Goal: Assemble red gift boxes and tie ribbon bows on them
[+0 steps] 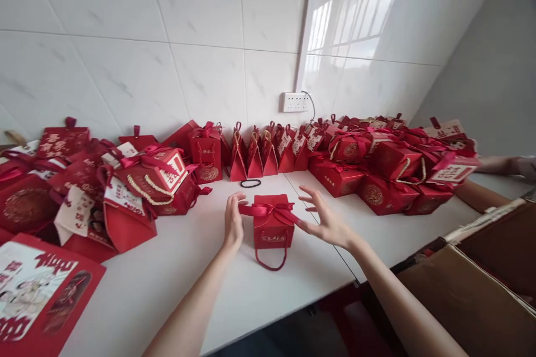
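A small red gift box (273,232) stands on the white table in front of me, with a shiny red ribbon bow (274,211) tied across its top. Its dark red cord handle (271,268) hangs in a loop at the front onto the table. On the left of the box, my left hand (234,220) is cupped with its fingers up, close against one ribbon tail. My right hand (322,217) is on the other side with fingers spread, its thumb near the other ribbon tail. I cannot tell whether either hand touches the ribbon.
Finished-looking red gift boxes (389,167) are heaped on the right, and more boxes (125,195) on the left. A row of red triangular boxes (255,159) lines the wall. A black band (250,183) lies behind my box. Cardboard boxes (473,284) and another person's arm (481,195) are at right.
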`<state>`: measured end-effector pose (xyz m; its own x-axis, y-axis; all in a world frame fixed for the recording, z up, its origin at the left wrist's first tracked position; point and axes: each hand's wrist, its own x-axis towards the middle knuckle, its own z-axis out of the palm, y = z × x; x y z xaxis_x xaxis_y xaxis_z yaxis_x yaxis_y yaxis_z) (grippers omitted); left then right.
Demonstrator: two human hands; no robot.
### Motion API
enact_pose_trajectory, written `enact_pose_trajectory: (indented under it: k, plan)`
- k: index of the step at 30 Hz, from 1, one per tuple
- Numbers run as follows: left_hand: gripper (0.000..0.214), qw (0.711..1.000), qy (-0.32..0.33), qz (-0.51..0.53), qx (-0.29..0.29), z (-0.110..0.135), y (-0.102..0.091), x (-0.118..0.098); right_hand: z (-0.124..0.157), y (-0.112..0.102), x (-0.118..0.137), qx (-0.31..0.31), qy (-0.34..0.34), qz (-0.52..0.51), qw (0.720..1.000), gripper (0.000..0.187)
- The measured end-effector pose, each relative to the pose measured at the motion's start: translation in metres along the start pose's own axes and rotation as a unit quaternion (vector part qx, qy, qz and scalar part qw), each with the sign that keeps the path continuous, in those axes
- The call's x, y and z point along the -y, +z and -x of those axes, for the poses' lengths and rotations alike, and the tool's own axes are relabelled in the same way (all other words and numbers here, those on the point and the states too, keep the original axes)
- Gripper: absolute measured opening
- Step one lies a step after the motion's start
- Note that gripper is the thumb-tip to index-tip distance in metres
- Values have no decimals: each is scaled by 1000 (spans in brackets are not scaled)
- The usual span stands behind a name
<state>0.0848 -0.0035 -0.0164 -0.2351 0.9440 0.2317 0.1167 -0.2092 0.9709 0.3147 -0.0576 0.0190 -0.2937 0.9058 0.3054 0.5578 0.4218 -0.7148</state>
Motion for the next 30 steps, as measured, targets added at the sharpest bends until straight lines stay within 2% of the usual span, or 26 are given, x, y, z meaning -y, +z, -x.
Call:
enact_pose_trajectory:
  k: [4,8,10,13,17,21,24,27,30]
  plan:
    - [49,1000,-4,25,19,7,4,-2,1,18,4,81,7,-38,996,104]
    - [50,999,-3,44,13,6,1,-5,-32,27,1,119,-3,-25,993,104]
    - [49,999,4,50,-2,1,-4,-8,-55,34,-2,107,-42,-7,993,104]
    - [46,998,24,50,-23,-7,-13,-11,-80,54,-9,54,-96,-24,994,102]
    - [47,997,56,57,-3,-9,-17,-11,-82,77,-23,14,-104,-98,990,99]
    - [57,990,97,63,78,-2,-9,-8,-73,70,-31,-8,-90,-107,990,100]
    - [65,987,107,35,112,2,-5,-8,-71,54,-30,18,-95,-109,989,105]
    - [62,991,90,-6,95,4,-5,-10,-71,45,-25,51,-92,-189,976,94]
    - [57,990,123,-47,56,4,-7,-12,-71,47,-21,8,-64,-279,958,57]
